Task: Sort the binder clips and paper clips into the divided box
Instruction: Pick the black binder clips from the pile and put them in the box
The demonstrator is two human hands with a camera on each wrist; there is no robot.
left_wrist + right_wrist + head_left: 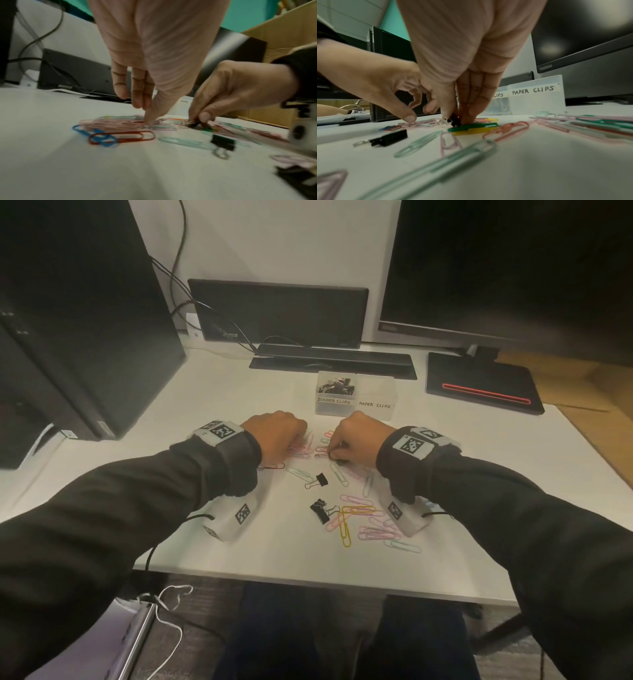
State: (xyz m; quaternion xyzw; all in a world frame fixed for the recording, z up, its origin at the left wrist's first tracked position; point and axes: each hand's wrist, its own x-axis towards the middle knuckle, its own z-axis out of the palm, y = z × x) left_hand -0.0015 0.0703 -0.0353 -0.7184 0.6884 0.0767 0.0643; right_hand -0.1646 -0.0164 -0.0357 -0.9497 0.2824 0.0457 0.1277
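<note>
The clear divided box (pixel 356 400) stands just behind my hands. Its left half, labelled BINDER CLIPS, holds several black clips (pixel 334 385); I see nothing in the PAPER CLIPS half (pixel 537 100). My right hand (pixel 330 453) pinches a small black binder clip (pixel 454 121) off the table among coloured paper clips. My left hand (pixel 298 445) reaches down beside it, thumb tip (pixel 147 121) pressing on a heap of pink paper clips (pixel 109 123), with the other fingers apart from the thumb. Two loose binder clips (pixel 320 480) (pixel 320 510) lie nearer me.
Paper clips (pixel 346 529) lie scattered across the white table toward its front edge (pixel 308 575). A red (pixel 123 136) and a blue one (pixel 96 135) lie left. A computer tower (pixel 85 337), small screen (pixel 277 313), monitor (pixel 496 268) and its base (pixel 479 385) ring the back.
</note>
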